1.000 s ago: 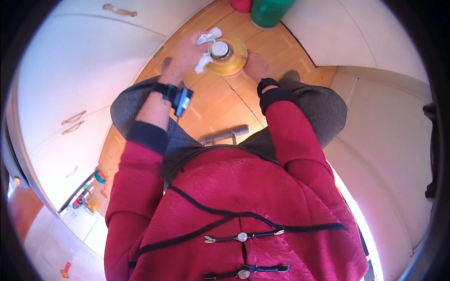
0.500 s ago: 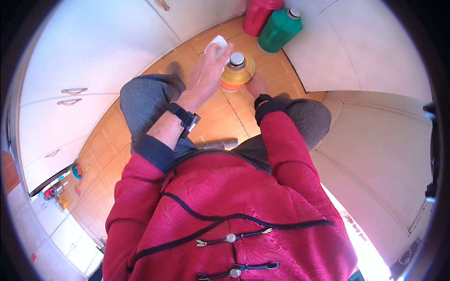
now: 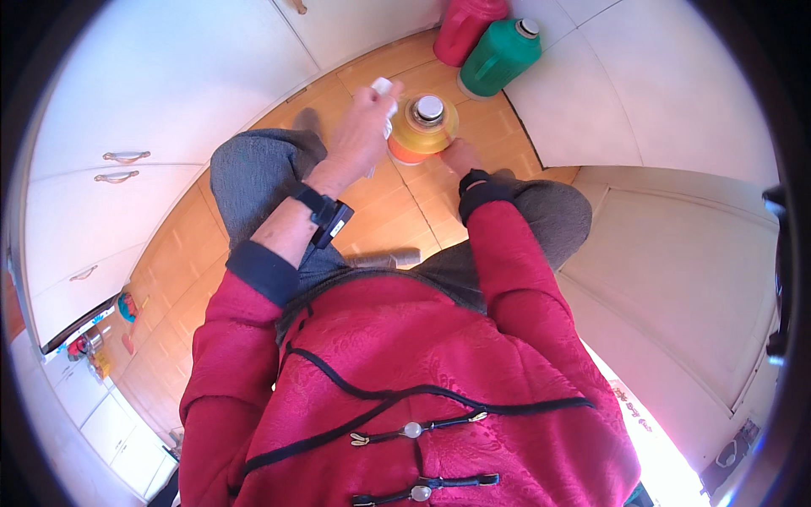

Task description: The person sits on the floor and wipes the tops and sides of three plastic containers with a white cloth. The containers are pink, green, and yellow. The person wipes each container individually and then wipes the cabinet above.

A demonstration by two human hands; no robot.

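A yellow and orange thermos flask (image 3: 412,139) with a silvery cap stands on the wooden floor between my knees. My left hand (image 3: 361,131) is closed around a crumpled white cloth or tissue (image 3: 389,122), just left of the flask. Whether the cloth touches the flask's side I cannot tell. On the near right side of the flask my right hand (image 3: 460,157) is closed against its body, seemingly at the handle; the fingers are partly hidden there.
Beyond the flask stand a green thermos (image 3: 500,59) and a red thermos (image 3: 467,29). White cabinets with drawer handles (image 3: 127,157) line the left and far side. A white panel (image 3: 591,101) rises on the right. My bent knees flank the flask.
My left hand with the white cloth has drawn back leftward and a little away from the flask's neck. My right hand stays at the flask's side.
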